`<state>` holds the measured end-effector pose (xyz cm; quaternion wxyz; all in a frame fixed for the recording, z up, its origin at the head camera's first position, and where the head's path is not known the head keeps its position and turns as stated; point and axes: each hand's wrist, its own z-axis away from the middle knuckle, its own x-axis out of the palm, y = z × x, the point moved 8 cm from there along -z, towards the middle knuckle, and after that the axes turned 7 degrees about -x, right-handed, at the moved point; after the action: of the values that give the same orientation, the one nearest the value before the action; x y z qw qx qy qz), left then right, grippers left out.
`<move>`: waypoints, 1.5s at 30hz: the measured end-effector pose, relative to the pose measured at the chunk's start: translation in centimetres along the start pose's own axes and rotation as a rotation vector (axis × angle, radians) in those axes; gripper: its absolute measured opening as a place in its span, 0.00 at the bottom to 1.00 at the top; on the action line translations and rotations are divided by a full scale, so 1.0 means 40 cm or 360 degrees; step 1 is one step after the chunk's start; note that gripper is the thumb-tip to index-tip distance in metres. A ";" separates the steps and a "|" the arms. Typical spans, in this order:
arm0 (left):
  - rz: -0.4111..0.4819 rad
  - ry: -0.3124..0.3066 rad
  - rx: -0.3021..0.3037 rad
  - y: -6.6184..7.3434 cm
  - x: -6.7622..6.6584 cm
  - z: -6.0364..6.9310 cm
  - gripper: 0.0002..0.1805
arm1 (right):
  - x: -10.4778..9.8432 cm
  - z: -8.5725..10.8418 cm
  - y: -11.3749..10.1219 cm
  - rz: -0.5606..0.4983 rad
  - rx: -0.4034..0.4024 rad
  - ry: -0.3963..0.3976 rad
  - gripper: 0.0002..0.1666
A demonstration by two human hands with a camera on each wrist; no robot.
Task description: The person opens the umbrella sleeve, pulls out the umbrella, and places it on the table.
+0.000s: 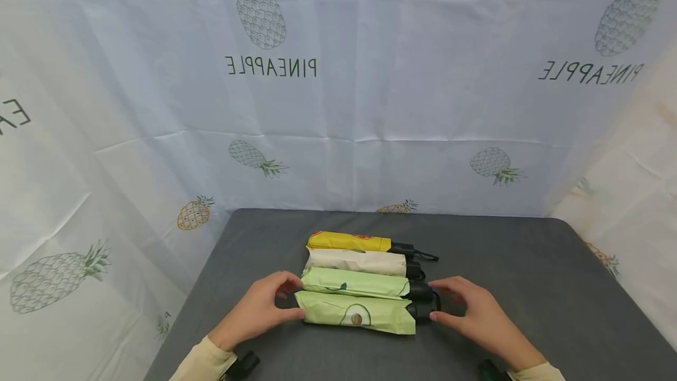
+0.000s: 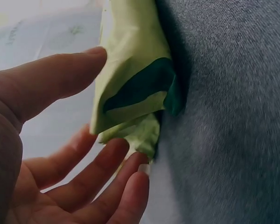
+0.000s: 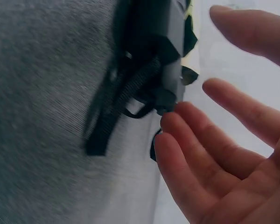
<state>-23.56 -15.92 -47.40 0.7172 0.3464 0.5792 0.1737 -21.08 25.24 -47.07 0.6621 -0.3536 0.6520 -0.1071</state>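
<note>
Folded umbrellas in fabric sleeves lie side by side in a stack of rows: a yellow one farthest, then a cream one, a light green one and, nearest, a green one with an avocado print. Their black handles point right. My left hand is at the left ends of the two green umbrellas, thumb and fingers spread apart. In the left wrist view its thumb reaches the green sleeve. At the handle ends, my right hand is spread likewise; the right wrist view shows its fingertips beside a black handle.
The umbrellas lie on a dark grey table with rounded far corners. A pale curtain printed with pineapples hangs behind it and along both sides. A wrist strap dangles from a handle.
</note>
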 end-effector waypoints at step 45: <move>-0.0063 -0.0113 0.0069 0.085 0.023 0.008 0.28 | 0.032 0.006 -0.005 -0.0308 -0.0029 -0.0257 0.25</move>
<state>-22.47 -13.02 -45.66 0.7330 0.3562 0.5638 0.1344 -20.65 24.40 -47.96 0.6957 -0.4284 0.5604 -0.1356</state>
